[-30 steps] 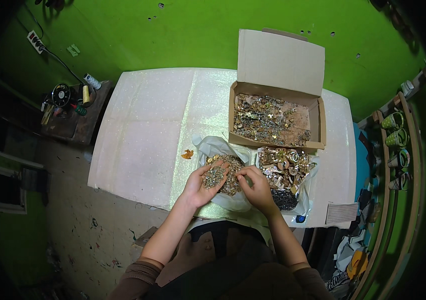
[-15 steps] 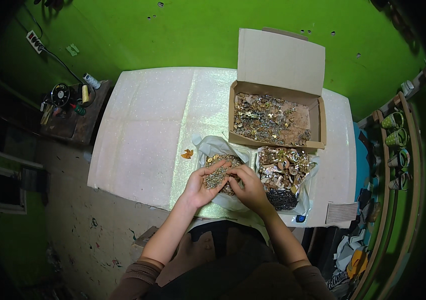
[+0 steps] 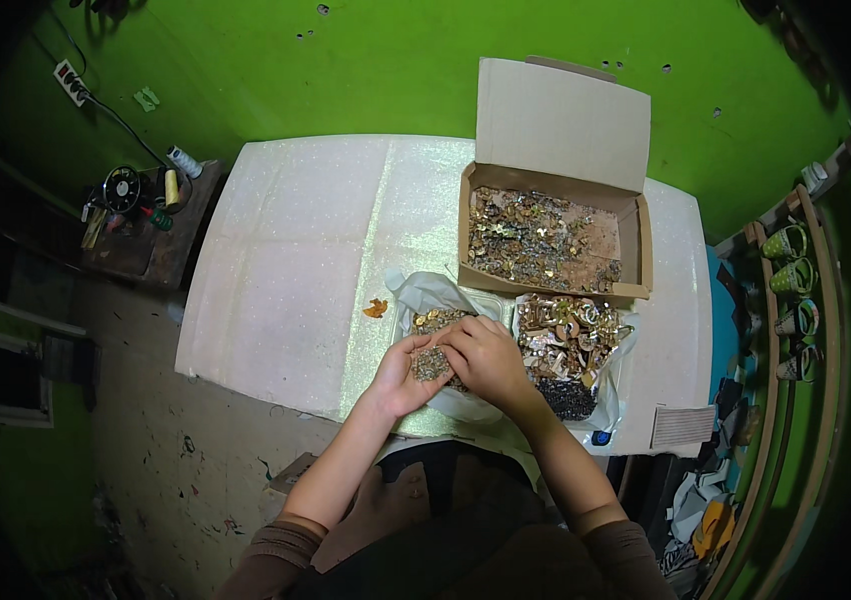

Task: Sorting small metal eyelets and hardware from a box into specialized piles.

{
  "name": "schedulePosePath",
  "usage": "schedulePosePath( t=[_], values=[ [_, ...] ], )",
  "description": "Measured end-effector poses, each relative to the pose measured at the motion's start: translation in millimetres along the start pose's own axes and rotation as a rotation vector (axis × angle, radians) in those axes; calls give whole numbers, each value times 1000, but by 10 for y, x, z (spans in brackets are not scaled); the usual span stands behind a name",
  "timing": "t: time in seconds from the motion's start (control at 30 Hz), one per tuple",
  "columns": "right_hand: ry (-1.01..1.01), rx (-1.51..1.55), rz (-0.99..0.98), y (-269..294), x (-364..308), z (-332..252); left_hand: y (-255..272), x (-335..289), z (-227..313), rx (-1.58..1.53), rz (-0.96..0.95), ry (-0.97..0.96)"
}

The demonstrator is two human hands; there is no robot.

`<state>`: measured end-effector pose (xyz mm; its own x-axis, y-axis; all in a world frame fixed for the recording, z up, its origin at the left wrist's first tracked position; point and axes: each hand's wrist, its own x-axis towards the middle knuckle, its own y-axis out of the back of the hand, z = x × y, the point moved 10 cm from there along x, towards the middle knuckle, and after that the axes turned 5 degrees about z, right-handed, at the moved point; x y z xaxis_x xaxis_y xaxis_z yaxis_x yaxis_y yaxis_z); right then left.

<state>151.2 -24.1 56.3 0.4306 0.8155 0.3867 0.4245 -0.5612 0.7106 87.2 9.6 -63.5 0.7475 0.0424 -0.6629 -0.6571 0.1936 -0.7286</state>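
Observation:
My left hand (image 3: 396, 385) is cupped palm up and holds a heap of small grey metal pieces (image 3: 432, 363). Curled over its fingertips is my right hand (image 3: 491, 362), its back toward me; what its fingers grip, if anything, is hidden. Both hands are above a tray lined with pale paper (image 3: 431, 290), where more small gold and brown metal pieces (image 3: 436, 319) lie, partly covered by my hands. To the right sits a second lined tray with mixed shiny metal fittings (image 3: 566, 335) and a pile of black ones (image 3: 566, 398).
An open cardboard box (image 3: 558, 120) of small metal pieces stands behind the trays. An orange-brown scrap (image 3: 376, 308) lies left of the first tray on the white table (image 3: 276, 260). A striped cloth piece (image 3: 684, 425) is at the right front edge. Thread spools (image 3: 184, 161) stand far left.
My right hand has shifted up and left and now bends over the left hand's fingertips. The left hand has stayed almost in place, with the heap in its palm.

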Motion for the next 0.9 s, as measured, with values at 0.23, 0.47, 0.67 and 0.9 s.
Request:
schedulePosePath(
  t=[0.23, 0.47, 0.67, 0.9],
  values=[
    [-90, -30, 317, 364, -7, 111, -168, -81, 69, -107, -34, -32],
    [-348, 132, 320, 384, -183, 431, 0, -16, 114, -38, 19, -47],
    [-404, 182, 323, 388, -270, 522, 10, -37, 135, 34, 50, -64],
    [-380, 240, 289, 311, -268, 483, -35, -68, 176, 178, 25, -117]
  ],
)
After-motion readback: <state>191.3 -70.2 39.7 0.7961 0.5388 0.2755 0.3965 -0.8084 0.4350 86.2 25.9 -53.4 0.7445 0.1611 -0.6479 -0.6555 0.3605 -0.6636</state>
